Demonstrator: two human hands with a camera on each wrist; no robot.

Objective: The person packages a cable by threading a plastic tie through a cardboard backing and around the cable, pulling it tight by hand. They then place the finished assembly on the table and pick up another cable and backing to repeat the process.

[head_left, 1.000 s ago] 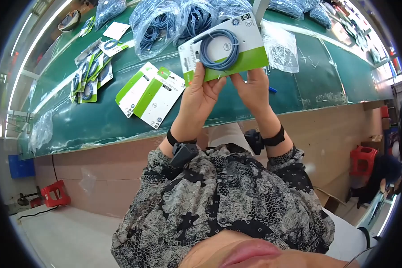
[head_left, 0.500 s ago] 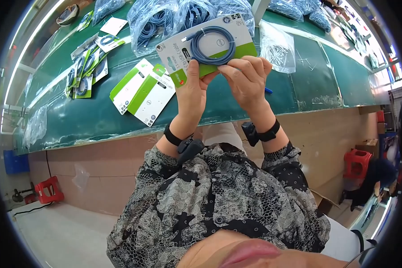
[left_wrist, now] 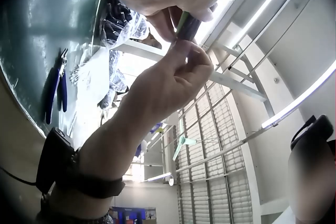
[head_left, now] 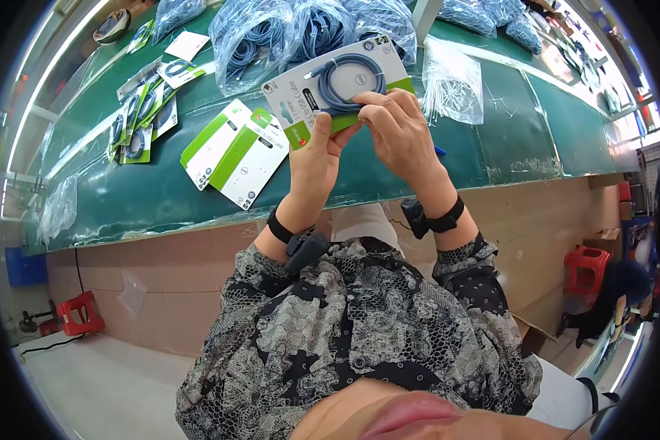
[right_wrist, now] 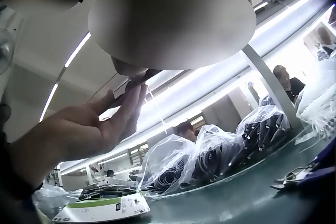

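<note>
A white and green packaging card (head_left: 290, 84) printed for a USB cable is held up over the front of the table. On its face lies a coiled blue-grey USB cable (head_left: 328, 79). My left hand (head_left: 314, 163) grips the card's lower left edge, thumb on the front and fingers behind. With curled fingers, my right hand (head_left: 405, 139) pinches the coil's lower right side at the card's lower edge; its thumb is hidden in the head view. In the left wrist view the right hand (left_wrist: 168, 79) meets the card's dark edge from the side.
Two flat cards (head_left: 255, 163) lie on the green table (head_left: 161, 198), left of the hands. Beyond them is a pile of carded cables (head_left: 150, 110). Plastic bags of cables (head_left: 249, 48) stand at the back. Right are a bag of white ties (head_left: 453, 84) and blue-handled cutters (left_wrist: 59, 85).
The card has shifted a little left and tilted. My right hand has moved from the card's lower right edge onto the cable coil, its fingers now curled over the front.
</note>
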